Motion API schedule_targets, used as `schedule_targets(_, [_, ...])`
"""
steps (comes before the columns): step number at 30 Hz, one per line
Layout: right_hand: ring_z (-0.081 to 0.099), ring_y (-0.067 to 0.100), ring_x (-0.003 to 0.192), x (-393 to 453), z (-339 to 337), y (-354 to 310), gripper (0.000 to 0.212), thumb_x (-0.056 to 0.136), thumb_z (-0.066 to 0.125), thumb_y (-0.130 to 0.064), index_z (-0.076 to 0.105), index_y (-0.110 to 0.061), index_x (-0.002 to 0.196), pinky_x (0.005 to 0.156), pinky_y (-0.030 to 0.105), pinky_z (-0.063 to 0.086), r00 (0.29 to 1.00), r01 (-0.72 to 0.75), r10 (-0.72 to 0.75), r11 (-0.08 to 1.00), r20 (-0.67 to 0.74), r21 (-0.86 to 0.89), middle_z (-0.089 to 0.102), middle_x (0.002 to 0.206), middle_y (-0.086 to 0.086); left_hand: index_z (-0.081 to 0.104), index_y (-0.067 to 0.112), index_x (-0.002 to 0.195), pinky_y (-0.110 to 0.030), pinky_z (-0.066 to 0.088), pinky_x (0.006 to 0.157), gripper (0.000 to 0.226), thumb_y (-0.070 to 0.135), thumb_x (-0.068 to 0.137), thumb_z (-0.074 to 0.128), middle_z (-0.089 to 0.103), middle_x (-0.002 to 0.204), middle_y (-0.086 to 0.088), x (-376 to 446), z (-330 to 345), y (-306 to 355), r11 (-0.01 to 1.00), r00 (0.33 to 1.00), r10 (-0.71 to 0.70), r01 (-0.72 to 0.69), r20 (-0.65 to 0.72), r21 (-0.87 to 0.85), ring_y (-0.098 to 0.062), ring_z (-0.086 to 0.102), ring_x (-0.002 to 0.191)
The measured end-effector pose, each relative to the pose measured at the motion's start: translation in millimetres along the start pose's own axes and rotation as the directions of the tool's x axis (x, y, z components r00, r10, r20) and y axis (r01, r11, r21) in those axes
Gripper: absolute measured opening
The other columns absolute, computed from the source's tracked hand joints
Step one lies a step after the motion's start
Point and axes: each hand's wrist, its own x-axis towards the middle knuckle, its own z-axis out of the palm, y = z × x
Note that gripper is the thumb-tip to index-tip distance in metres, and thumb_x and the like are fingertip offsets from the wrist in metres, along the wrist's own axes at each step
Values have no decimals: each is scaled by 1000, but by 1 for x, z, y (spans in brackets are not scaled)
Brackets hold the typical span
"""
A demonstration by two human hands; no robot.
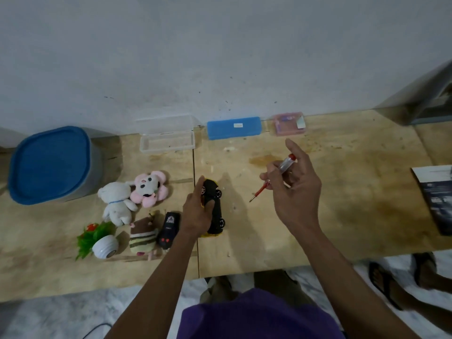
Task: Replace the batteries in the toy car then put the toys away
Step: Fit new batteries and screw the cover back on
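Observation:
A yellow toy car (215, 211) lies upside down on the wooden table (342, 216), black underside and wheels up. My left hand (195, 214) grips it along its left side. To the right, above the table, my right hand (296, 189) holds a small screwdriver (271, 178) with a clear handle, red cap and red shaft, tip pointing down-left about a hand's width from the car. A black remote control (168, 230) lies just left of my left hand.
Plush toys lie at left: a white bear (117, 203), a pink flower (149, 188), a striped brown one (142, 237). A small potted plant (97, 241) lies tipped. A blue-lidded bin (51, 165) stands far left. Clear (167, 140), blue (233, 127) and pink (289, 123) cases line the wall. A booklet (437, 196) lies right.

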Motion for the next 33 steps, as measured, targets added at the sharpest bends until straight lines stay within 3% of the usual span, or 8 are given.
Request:
schedule_targets(7, [76, 14, 79, 26, -29, 21, 51, 97, 63, -6, 49, -17, 145, 79, 42, 63, 996, -52, 53, 999, 68, -16, 69, 94, 6, 20, 17, 160, -47, 47, 96, 71, 23, 100, 59, 47, 145, -21, 18, 31, 14, 977, 993, -60, 80, -105, 199, -42, 53, 125])
schedule_targets(11, [76, 14, 79, 38, -40, 28, 50, 98, 63, -6, 49, -17, 145, 79, 41, 63, 993, -49, 53, 998, 107, -42, 71, 95, 4, 27, 26, 157, -49, 50, 87, 68, 46, 99, 55, 50, 140, -11, 16, 45, 20, 951, 980, -65, 118, -190, 286, -34, 49, 127])
schedule_targets(14, [75, 11, 78, 44, -47, 31, 51, 97, 63, -6, 49, -16, 145, 79, 35, 63, 991, -30, 39, 997, 128, -67, 71, 95, 3, 31, 34, 153, -49, 48, 90, 63, 54, 97, 53, 51, 130, -11, 18, 57, 22, 965, 965, -63, 124, -255, 232, -33, 47, 123])
schedule_targets(19, [75, 10, 78, 49, -56, 35, 51, 97, 63, -6, 49, -18, 144, 77, 34, 63, 989, -40, 51, 996, 141, -81, 71, 95, 0, 25, 40, 153, -52, 51, 90, 63, 48, 98, 54, 46, 134, -16, 24, 79, 29, 992, 982, -80, 96, -169, 87, -38, 50, 120])
schedule_targets(26, [74, 6, 79, 48, -55, 39, 51, 97, 62, -6, 49, -18, 145, 78, 31, 63, 985, -37, 52, 995, 165, -89, 70, 93, 2, 14, 46, 155, -61, 41, 102, 67, 51, 99, 51, 22, 149, -15, 17, 95, 27, 886, 957, -188, 263, -222, 383, -39, 31, 133])
schedule_targets(33, [74, 6, 80, 42, -48, 47, 51, 98, 62, -8, 48, -22, 146, 79, 32, 63, 972, -68, 86, 994, 216, -90, 71, 95, -2, 27, 43, 154, -62, 38, 103, 59, 41, 101, 52, 19, 152, -14, 16, 91, 13, 882, 963, -176, 247, -206, 401, -41, 27, 133])
